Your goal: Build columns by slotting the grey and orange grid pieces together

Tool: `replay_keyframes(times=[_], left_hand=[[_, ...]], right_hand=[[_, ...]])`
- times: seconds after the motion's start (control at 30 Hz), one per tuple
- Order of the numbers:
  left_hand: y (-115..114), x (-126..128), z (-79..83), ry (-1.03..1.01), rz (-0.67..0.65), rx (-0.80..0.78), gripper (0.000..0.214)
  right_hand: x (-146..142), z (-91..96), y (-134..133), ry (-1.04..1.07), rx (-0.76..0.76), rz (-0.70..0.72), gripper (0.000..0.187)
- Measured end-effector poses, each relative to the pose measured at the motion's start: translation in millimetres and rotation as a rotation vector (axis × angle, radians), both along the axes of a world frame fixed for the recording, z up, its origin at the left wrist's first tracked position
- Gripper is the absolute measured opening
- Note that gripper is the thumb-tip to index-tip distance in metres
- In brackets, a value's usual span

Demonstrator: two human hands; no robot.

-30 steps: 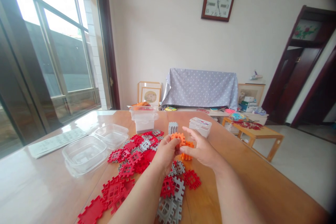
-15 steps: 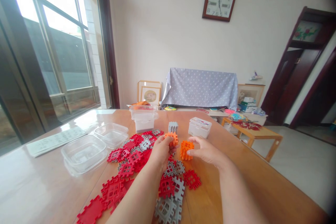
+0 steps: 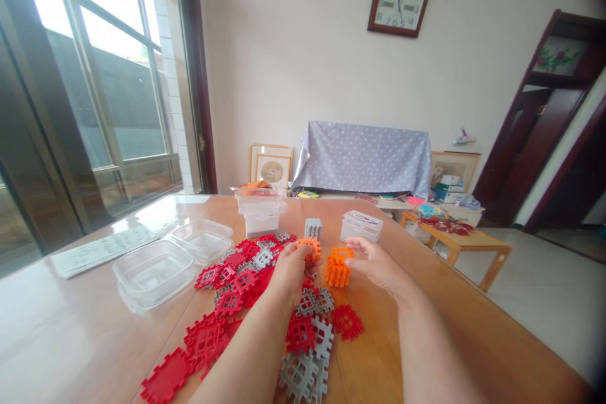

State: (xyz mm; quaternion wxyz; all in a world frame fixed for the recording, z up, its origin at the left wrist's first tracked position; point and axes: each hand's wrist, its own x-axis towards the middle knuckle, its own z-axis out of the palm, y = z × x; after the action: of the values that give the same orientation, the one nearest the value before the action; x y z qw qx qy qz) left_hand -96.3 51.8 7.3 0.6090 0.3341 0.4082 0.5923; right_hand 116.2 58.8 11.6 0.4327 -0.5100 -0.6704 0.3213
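Note:
My left hand [image 3: 294, 268] is closed on a few orange interlocking tiles [image 3: 310, 249], notched at their edges. To its right, a stack of orange interlocking tiles [image 3: 338, 274] stands on the table. My right hand [image 3: 374, 266] is at the top of this stack, its thumb and forefinger on either side of the top orange tile [image 3: 343, 254]. Beneath and left of my forearms spread many loose red tiles [image 3: 205, 339] and grey tiles [image 3: 298, 375]. Behind my left hand stands a small grey tile stack [image 3: 313, 227].
Two clear plastic tubs [image 3: 154, 271] lie at the left, beside a printed sheet [image 3: 101, 251]. Stacked containers [image 3: 261, 214] stand at the back; a lidded white box [image 3: 361, 227] is behind my right hand. Beyond the wooden table [image 3: 454, 303] is a low bench [image 3: 454, 243].
My right hand has shifted slightly up and right, from the side of the orange stack to its top tile. The left hand keeps its hold. The view has shifted slightly.

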Motion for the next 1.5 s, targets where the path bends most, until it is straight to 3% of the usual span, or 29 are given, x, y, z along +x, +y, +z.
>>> replay_keyframes(times=[0.23, 0.57, 0.8, 0.97, 1.17, 1.5], left_hand=[[0, 0, 0.6, 0.003, -0.021, -0.029, 0.021], [-1, 1, -0.9, 0.008, -0.036, -0.029, 0.024], [-3, 3, 0.5, 0.009, -0.072, -0.035, 0.025], [-8, 5, 4.5, -0.004, -0.174, -0.022, 0.024], [-12, 11, 1.8, -0.082, -0.249, 0.026, 0.026], [-24, 20, 13.1, -0.133, -0.267, 0.001, 0.019]], right_hand=[[2, -6.7, 5, 0.035, -0.021, 0.102, 0.052], [2, -6.5, 2, 0.008, -0.045, 0.082, 0.049], [-3, 10.7, -3, -0.047, 0.113, -0.040, 0.045], [-21, 23.8, -19, -0.102, 0.226, 0.070, 0.055], [-40, 23.1, -28, -0.194, 0.285, 0.129, 0.066], [-36, 25.9, -29, -0.253, 0.325, 0.131, 0.059]])
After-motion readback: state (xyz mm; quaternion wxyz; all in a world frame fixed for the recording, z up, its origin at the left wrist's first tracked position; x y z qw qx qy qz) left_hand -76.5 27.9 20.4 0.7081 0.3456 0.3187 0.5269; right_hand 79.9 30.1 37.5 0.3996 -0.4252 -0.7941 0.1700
